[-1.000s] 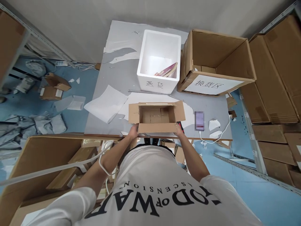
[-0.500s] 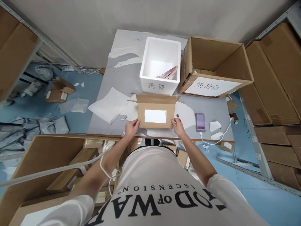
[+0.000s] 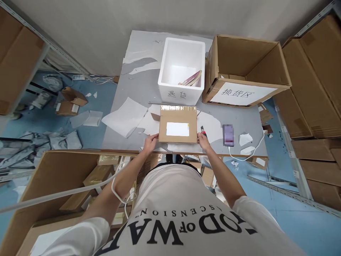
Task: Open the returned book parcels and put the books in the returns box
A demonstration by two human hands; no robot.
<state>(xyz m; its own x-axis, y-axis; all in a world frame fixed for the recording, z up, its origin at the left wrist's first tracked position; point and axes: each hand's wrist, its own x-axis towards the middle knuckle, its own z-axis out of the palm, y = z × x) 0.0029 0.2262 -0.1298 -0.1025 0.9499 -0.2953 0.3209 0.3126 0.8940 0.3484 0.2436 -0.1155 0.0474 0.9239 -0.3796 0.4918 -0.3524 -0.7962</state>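
Between my hands is a small brown cardboard box [image 3: 178, 140] with a white label [image 3: 183, 129] on its face. A taped flap [image 3: 174, 108] shows along its far edge, and a side flap [image 3: 155, 117] sticks out on the left. My left hand [image 3: 150, 143] grips the near left corner with closed fingers. At the opposite near corner, my right hand [image 3: 204, 142] pinches the box. A red and black utility knife [image 3: 204, 132] lies just beyond the right hand. What the box holds is hidden.
Behind stand a white foam box [image 3: 182, 94] with booklets inside and a large open carton [image 3: 242, 93]. A phone [image 3: 228, 135] on a white cable lies to the right. Torn paper [image 3: 125, 117] covers the left. A big carton of packages [image 3: 50, 170] borders the table's near left side.
The small box has tipped, so its labelled face is turned more upward and its far flap now shows strips of tape. Both hands keep their hold at the corners.
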